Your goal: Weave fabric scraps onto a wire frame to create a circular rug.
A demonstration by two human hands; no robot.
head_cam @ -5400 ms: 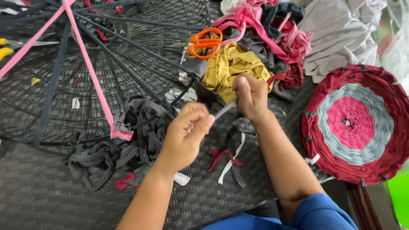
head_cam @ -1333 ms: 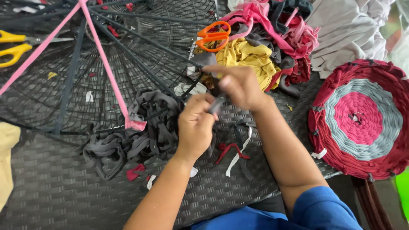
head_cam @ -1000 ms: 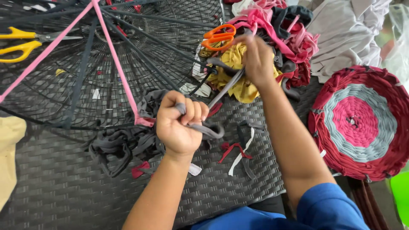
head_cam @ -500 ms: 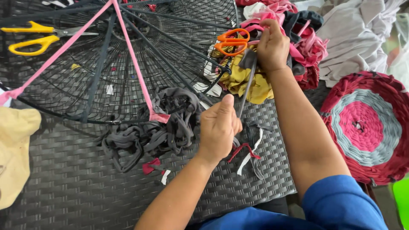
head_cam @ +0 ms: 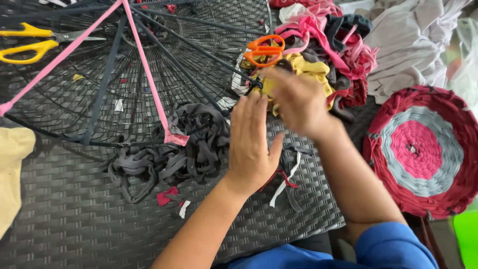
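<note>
**Two hands over a heap of grey fabric strips on a woven table**

We see the left hand [head_cam: 254,144] flat and spread, fingers straight and together, palm down, gripping nothing. It hovers over the right end of the pile of grey fabric strips [head_cam: 169,157], which lies near the middle of the dark woven table [head_cam: 64,219], just inside the near rim of the round wire frame [head_cam: 99,84].

The right hand [head_cam: 296,102] is blurred. It sits just beyond the left hand, over the yellow cloth [head_cam: 308,74], and we cannot tell whether it grasps anything.

The wire frame fills the far left part of the table. A pink strip [head_cam: 149,84] is stretched across it, one end lying on the grey pile, and dark strips [head_cam: 107,84] run along its spokes. Yellow-handled scissors [head_cam: 30,42] rest on the frame towards the far left corner. Orange-handled scissors [head_cam: 264,50] lie at the frame's right edge, beside the mixed heap of pink, red and yellow cloth [head_cam: 343,45] at the far right of the table.

Beneath the left wrist lie a few loose scraps: a red piece [head_cam: 167,197] and a white strip [head_cam: 284,182]. A round woven mat [head_cam: 423,149] in red, grey and pink sits off the table's right edge. A pale yellow cloth [head_cam: 12,169] hangs over the left edge.
</note>
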